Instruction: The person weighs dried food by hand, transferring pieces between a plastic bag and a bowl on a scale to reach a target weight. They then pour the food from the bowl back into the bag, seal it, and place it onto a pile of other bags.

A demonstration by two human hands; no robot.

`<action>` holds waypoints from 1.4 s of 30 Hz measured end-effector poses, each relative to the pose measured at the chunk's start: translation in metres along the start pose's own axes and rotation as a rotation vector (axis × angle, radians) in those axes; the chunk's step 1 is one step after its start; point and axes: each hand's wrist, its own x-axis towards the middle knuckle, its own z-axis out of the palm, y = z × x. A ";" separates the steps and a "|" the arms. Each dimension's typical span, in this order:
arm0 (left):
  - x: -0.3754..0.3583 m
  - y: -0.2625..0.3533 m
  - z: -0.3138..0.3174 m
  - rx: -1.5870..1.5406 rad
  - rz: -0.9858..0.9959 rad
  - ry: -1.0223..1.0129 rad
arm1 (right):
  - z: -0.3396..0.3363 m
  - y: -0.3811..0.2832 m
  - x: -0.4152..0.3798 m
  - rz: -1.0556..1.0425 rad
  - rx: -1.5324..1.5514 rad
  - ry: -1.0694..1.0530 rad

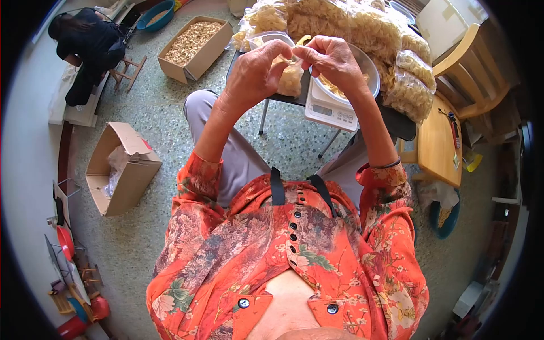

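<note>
Both hands are raised over the small table in front of me, their fingertips almost meeting. My left hand (255, 71) is closed in a pinch at the top of a clear plastic bag (290, 82) of pale yellow dried pieces. My right hand (335, 63) pinches at the same bag's neck; the exact grip is partly hidden by the fingers. A small yellow piece (304, 40) shows just behind the fingertips. Under my right hand, a bowl (374, 79) with pale pieces in it rests on a white digital scale (334, 116).
Filled clear bags (340, 22) are piled behind the bowl. A wooden chair (473, 68) and stool (439, 147) stand at right. On the floor are a carton of dried pieces (195, 42) and an open cardboard box (127, 175). Another person (90, 45) sits at far left.
</note>
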 end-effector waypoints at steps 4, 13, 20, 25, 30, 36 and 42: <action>0.002 0.009 -0.004 0.054 -0.080 -0.096 | 0.001 0.001 -0.001 -0.040 0.094 0.028; 0.003 -0.004 -0.002 0.271 0.075 -0.085 | 0.000 0.006 -0.004 -0.035 -0.177 0.269; 0.002 -0.005 0.005 0.280 0.028 -0.098 | 0.007 0.005 -0.005 0.065 -0.189 0.085; 0.000 -0.010 0.007 0.239 -0.026 -0.110 | 0.011 0.008 -0.003 0.079 -0.122 0.059; 0.001 -0.001 0.007 0.209 -0.014 -0.016 | 0.010 0.006 -0.007 0.124 -0.016 0.071; 0.005 -0.001 -0.002 0.348 0.034 -0.123 | 0.015 0.003 -0.011 0.148 0.097 0.144; 0.015 0.007 -0.006 0.536 -0.006 -0.315 | 0.029 0.008 -0.009 -0.006 0.118 0.132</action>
